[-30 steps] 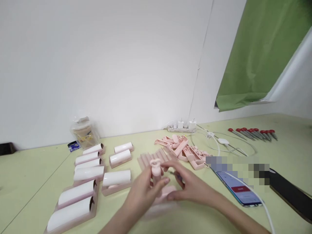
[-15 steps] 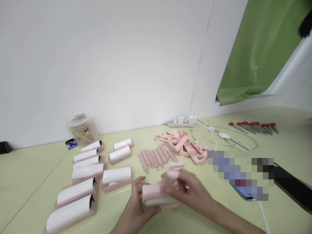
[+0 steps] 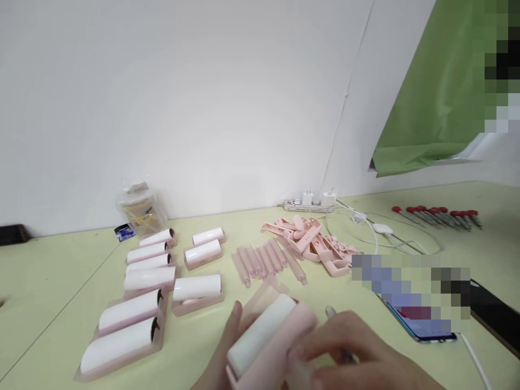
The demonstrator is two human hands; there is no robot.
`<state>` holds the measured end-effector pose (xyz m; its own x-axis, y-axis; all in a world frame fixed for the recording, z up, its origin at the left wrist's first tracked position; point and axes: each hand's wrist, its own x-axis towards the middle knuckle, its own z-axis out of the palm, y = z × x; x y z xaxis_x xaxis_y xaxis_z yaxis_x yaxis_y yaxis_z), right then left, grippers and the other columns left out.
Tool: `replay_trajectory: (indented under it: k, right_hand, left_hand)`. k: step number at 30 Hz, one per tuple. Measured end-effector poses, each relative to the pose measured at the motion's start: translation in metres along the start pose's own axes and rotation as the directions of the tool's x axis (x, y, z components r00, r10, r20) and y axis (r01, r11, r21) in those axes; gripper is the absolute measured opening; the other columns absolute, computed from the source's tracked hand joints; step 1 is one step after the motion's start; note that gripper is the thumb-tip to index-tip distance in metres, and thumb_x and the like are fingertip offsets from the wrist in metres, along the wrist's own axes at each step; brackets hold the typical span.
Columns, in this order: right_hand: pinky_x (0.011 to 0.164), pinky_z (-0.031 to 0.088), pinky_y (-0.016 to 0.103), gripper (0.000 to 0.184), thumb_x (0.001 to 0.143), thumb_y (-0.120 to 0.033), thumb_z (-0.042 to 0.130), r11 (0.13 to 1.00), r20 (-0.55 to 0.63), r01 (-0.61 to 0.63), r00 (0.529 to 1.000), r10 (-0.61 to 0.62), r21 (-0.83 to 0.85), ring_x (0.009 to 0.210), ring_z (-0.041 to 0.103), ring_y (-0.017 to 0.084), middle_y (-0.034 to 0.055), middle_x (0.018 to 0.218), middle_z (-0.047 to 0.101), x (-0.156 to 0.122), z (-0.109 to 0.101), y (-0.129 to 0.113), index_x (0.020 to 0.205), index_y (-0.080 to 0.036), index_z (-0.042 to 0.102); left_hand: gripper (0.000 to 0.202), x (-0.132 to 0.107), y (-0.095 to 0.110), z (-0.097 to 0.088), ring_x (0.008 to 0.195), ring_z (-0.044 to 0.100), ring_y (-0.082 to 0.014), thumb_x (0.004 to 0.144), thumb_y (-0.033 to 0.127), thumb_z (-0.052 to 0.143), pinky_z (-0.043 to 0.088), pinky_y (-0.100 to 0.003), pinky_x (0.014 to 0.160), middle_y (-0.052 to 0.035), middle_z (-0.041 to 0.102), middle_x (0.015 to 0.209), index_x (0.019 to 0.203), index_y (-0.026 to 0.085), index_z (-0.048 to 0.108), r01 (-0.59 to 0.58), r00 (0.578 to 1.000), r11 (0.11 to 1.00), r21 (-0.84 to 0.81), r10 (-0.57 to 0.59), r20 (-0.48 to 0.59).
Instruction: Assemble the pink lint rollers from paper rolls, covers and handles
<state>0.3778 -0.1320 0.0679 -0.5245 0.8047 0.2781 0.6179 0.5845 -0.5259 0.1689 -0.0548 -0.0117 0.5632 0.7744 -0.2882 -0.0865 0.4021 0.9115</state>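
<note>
My left hand (image 3: pixel 221 346) is wrapped around a lint roller (image 3: pixel 262 333) with a white roll and a pale pink cover, tilted low at the front of the table. My right hand (image 3: pixel 357 346) is closed, its fingertips pressed against the cover's right side. A thin tool with a clear rounded end (image 3: pixel 331 312) pokes out between the right fingers; most of it is hidden. Behind the hands are translucent pink tubes (image 3: pixel 262 258) and a heap of pink plastic parts (image 3: pixel 311 238). More white rolls in pink covers (image 3: pixel 197 287) lie to the left.
A bag (image 3: pixel 142 208) and a blue packet (image 3: pixel 124 232) rest by the wall. A power strip (image 3: pixel 309 207) with cables stands at the back. Red-ended tools (image 3: pixel 439 214) lie far right. A lit phone (image 3: pixel 426 327) and a black phone (image 3: pixel 498 314) are nearer.
The lint roller has turned from level to steeply tilted and come closer to me. My right hand has moved down and right along it. The view has shifted slightly left.
</note>
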Motion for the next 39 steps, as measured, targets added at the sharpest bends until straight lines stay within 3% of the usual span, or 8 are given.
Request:
replay_trajectory:
  k: [2,4,10,13,17,24,32,39]
  right_hand:
    - [0.056,0.044,0.020,0.021,0.080,-0.036,0.049,0.997,0.174,0.038,0.984,-0.027,-0.063,0.065,0.059,0.012,-0.0026,0.088,0.064,0.004,-0.001,-0.005,0.098,-0.038,0.059]
    - [0.059,0.043,0.022,0.033,0.077,-0.022,0.050,0.991,0.223,0.010,0.975,0.021,-0.135,0.064,0.058,0.012,-0.0039,0.090,0.063,0.006,-0.008,-0.003,0.107,-0.038,0.053]
    - [0.068,0.045,0.023,0.023,0.080,-0.021,0.045,0.923,0.017,-0.352,0.933,0.359,-0.154,0.073,0.054,0.013,0.0023,0.091,0.055,-0.002,-0.031,0.025,0.103,-0.024,0.044]
    - [0.071,0.045,0.023,0.025,0.090,-0.026,0.031,0.947,0.049,-0.319,0.946,0.320,-0.027,0.074,0.056,0.012,0.0032,0.093,0.058,0.000,-0.022,0.022,0.113,-0.026,0.042]
    - [0.070,0.045,0.023,0.030,0.090,-0.029,0.036,0.959,0.110,-0.281,0.953,0.282,-0.026,0.078,0.061,0.015,-0.0009,0.090,0.065,0.008,-0.002,0.008,0.118,-0.033,0.046]
    - [0.066,0.044,0.019,0.034,0.090,-0.023,0.037,0.972,0.029,-0.216,0.975,0.220,-0.090,0.077,0.062,0.013,-0.0028,0.093,0.066,0.012,0.009,0.009,0.120,-0.033,0.047]
    - [0.044,0.035,0.022,0.043,0.086,-0.018,0.038,0.844,0.032,-0.026,0.998,0.052,-0.536,0.056,0.059,0.014,0.0001,0.074,0.060,0.008,0.017,0.002,0.128,-0.024,0.037]
    - [0.030,0.029,0.021,0.038,0.086,-0.012,0.022,0.735,-0.198,-0.071,0.976,-0.088,-0.675,0.036,0.053,0.010,-0.0014,0.058,0.057,0.004,0.048,-0.002,0.113,-0.016,0.048]
  left_hand:
    - [0.053,-0.014,0.005,0.002,0.071,0.061,-0.0242,0.071,0.062,0.046,0.047,-0.036,0.070,-0.0091,0.064,0.071,0.084,0.013,0.061,0.184,0.980,0.967,-0.176,-0.166,0.109]
    - [0.043,-0.024,0.014,0.004,0.073,0.062,-0.0234,0.066,0.049,0.059,0.046,-0.034,0.070,-0.0084,0.065,0.073,0.091,0.013,0.059,0.223,0.969,0.945,-0.239,-0.187,0.162]
    - [0.059,-0.023,0.018,0.007,0.070,0.061,-0.0195,0.054,0.034,0.069,0.042,-0.027,0.062,-0.0041,0.064,0.078,0.105,0.017,0.046,-0.009,0.972,0.995,-0.098,0.031,0.233]
    - [0.052,-0.020,0.010,0.013,0.078,0.059,-0.0208,0.056,0.029,0.067,0.044,-0.030,0.068,-0.0048,0.063,0.088,0.103,0.018,0.046,-0.147,0.985,0.983,0.112,0.135,0.108]
    - [0.044,-0.023,0.016,0.020,0.092,0.055,-0.0259,0.056,0.018,0.059,0.043,-0.035,0.080,-0.0052,0.064,0.095,0.100,0.018,0.053,-0.122,0.988,0.945,0.303,0.144,-0.051]
    - [0.049,-0.027,0.028,0.025,0.088,0.057,-0.0239,0.055,0.010,0.050,0.045,-0.033,0.077,-0.0037,0.064,0.096,0.103,0.017,0.052,-0.118,0.992,0.943,0.311,0.124,-0.001]
    - [0.049,-0.023,0.007,0.026,0.080,0.055,-0.0222,0.060,0.018,0.058,0.044,-0.031,0.068,-0.0026,0.060,0.084,0.108,0.018,0.047,-0.065,0.998,0.947,0.315,0.068,0.001]
    - [0.036,-0.024,0.003,0.028,0.073,0.050,-0.0177,0.062,0.023,0.063,0.040,-0.027,0.064,-0.0006,0.055,0.077,0.095,0.017,0.051,-0.080,0.995,0.971,0.224,0.091,-0.039]
